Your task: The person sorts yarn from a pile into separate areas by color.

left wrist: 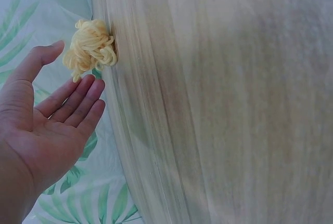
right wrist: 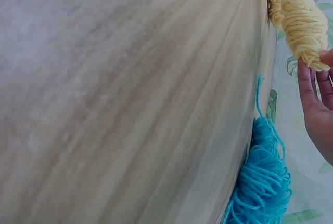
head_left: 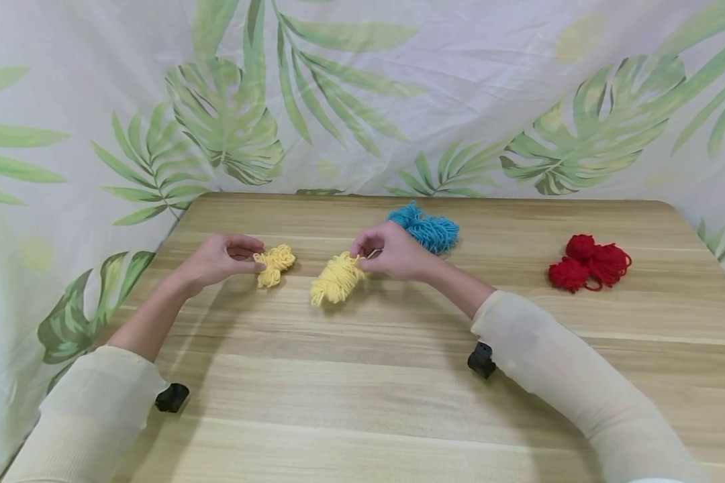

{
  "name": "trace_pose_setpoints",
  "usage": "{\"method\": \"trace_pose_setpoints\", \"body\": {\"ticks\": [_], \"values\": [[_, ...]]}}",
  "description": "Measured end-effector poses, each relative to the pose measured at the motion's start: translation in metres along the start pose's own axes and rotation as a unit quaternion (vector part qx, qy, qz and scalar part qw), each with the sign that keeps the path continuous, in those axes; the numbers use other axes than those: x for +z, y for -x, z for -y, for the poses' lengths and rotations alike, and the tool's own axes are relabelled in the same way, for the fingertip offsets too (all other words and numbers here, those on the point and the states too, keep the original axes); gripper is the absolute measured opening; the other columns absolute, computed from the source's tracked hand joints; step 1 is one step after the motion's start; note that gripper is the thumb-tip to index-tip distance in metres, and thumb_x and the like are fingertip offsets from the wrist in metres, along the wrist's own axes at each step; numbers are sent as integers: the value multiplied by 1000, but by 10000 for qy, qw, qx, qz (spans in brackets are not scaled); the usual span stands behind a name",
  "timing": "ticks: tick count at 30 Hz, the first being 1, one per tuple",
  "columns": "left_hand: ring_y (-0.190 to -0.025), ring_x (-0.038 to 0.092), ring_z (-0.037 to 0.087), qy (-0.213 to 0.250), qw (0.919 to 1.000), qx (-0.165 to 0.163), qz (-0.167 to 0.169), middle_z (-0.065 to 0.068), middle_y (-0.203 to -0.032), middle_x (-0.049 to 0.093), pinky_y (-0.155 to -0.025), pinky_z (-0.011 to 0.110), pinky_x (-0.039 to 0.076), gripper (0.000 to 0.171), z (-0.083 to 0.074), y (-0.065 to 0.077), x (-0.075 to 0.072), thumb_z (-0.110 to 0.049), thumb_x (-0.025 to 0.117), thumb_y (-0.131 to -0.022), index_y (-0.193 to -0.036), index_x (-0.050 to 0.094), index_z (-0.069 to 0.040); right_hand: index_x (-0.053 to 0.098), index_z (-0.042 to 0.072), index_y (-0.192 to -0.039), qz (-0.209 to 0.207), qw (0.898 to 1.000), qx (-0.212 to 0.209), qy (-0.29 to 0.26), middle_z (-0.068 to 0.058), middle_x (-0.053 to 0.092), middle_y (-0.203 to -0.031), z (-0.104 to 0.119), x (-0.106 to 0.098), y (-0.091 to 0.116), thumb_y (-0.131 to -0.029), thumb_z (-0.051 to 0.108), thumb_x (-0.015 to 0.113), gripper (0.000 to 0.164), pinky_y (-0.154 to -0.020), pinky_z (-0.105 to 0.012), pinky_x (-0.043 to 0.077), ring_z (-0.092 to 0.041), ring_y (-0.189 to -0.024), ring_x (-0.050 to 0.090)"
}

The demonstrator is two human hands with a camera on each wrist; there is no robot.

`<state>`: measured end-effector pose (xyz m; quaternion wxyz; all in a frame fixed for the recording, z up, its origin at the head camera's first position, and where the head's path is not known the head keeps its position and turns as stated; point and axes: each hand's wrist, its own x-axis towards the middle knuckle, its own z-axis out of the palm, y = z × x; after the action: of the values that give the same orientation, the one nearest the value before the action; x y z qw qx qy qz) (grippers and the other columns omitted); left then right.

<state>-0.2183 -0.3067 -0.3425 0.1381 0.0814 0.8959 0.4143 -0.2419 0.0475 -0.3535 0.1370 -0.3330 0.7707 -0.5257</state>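
Observation:
A small, light-yellow yarn bundle (head_left: pixel 273 265) lies on the table near my left hand (head_left: pixel 220 261). In the left wrist view, that hand's thumb and extended fingers are spread apart, fingertips right at the edge of the bundle (left wrist: pixel 89 50). My right hand (head_left: pixel 395 251) pinches one end of a larger yellow yarn skein (head_left: pixel 337 278) between thumb and fingers. The skein (right wrist: pixel 304 18) slants toward the small bundle, its far end low over the table. Behind the right hand sits a blue yarn skein (head_left: pixel 431 231), partly covered by it in the head view.
Red yarn bundles (head_left: pixel 589 263) lie in a cluster toward the right of the wooden table (head_left: pixel 314 402). A leaf-print cloth (head_left: pixel 362 100) hangs behind the table's back edge and down its left side.

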Motion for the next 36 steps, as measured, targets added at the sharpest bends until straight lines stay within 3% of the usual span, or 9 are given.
{"method": "trace_pose_setpoints", "body": {"ticks": [11, 26, 36], "values": [[-122, 58, 33, -17, 10000, 10, 9, 27, -138, 60, -86, 13, 48, 55, 1, 1, 0, -15, 76, -95, -140, 55, 10, 70, -7, -97, -103, 9993, 240, -254, -13, 72, -93, -1, 6, -9, -88, -10, 69, 10, -82, -29, 58, -16, -88, 66], [-120, 58, 32, 4, 10000, 68, 28, 27, -138, 60, -87, 13, 49, 56, 0, 2, -1, -14, 76, -94, -140, 55, 11, 71, -3, -96, 40, 9997, 128, -189, -9, 72, -91, 3, 21, -27, -89, -7, 70, 8, -79, -26, 55, -15, -86, 65], [-124, 58, 38, 45, 10000, 70, 25, 28, -140, 59, -87, 13, 48, 57, 3, 3, -1, -14, 76, -94, -141, 54, 11, 72, -3, -95, 67, 9997, 195, -161, -10, 73, -92, 5, 27, -35, -88, -9, 70, 9, -82, -27, 58, -15, -87, 66]]}}
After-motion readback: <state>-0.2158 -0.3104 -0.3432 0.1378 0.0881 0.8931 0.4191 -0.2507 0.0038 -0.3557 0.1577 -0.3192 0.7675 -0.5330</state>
